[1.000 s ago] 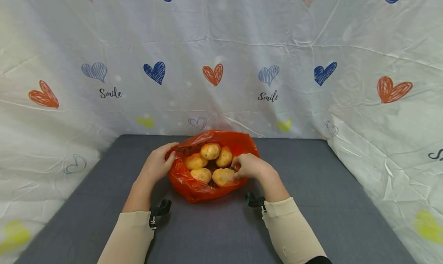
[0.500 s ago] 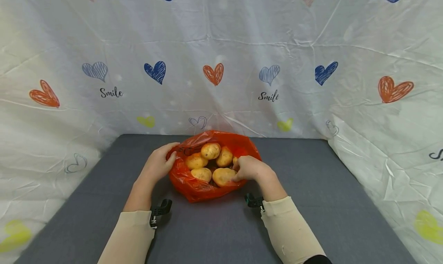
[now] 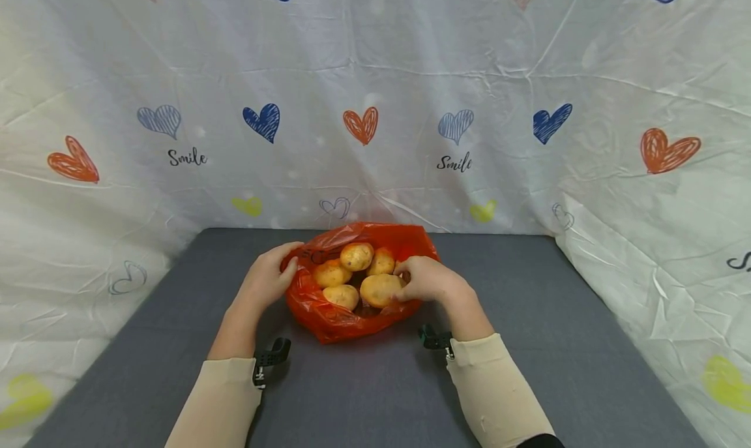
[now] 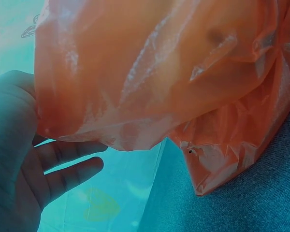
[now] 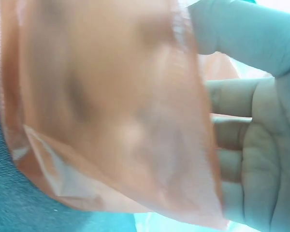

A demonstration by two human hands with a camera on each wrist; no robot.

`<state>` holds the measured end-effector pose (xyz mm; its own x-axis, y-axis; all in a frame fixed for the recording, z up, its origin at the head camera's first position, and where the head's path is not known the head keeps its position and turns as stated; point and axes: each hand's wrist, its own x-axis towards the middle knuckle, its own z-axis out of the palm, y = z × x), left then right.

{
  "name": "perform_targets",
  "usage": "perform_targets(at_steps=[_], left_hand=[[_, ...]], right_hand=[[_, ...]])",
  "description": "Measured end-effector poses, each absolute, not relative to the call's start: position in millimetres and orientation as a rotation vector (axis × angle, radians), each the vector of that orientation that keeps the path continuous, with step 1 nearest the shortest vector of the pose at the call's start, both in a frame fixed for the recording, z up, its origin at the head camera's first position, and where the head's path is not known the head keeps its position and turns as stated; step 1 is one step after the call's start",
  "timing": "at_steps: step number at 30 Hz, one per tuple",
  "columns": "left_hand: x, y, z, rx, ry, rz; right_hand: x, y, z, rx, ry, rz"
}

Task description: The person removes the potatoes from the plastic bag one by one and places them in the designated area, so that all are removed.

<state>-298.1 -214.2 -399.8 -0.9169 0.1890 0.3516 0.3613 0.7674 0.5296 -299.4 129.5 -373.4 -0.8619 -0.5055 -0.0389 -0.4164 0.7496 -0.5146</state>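
A red plastic bag (image 3: 328, 324) lies open at the table's middle with several potatoes inside. The left hand (image 3: 271, 275) pinches the bag's left rim between thumb and fingers; in the left wrist view two fingers of that hand (image 4: 24, 159) show beneath the bag (image 4: 135, 96). Inside the right part of the opening, the right hand (image 3: 431, 280) holds a potato (image 3: 378, 290) at its right end. From the right wrist view, the bag's wall (image 5: 111, 121) hides the potato and the fingertips of the right hand (image 5: 251, 130).
The bag stands on a dark grey table (image 3: 364, 396), near its back edge. A white sheet (image 3: 399, 50) printed with hearts hangs behind the table and along both sides. Other potatoes, such as one at the back (image 3: 356, 257), lie around the held one.
The right hand has risen slightly toward the back, and the front right potato has moved up with it, now partly covering the one behind. The left hand has hardly moved.
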Motion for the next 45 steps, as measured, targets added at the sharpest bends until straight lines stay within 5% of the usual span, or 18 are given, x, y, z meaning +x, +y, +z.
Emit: perform_targets(at_steps=[45], left_hand=[[-299.4, -216.1, -402.9, -0.4, -2.706, -0.842]], right_hand=[[-274.7, 244.1, -329.9, -0.404, 2.875, -1.096]])
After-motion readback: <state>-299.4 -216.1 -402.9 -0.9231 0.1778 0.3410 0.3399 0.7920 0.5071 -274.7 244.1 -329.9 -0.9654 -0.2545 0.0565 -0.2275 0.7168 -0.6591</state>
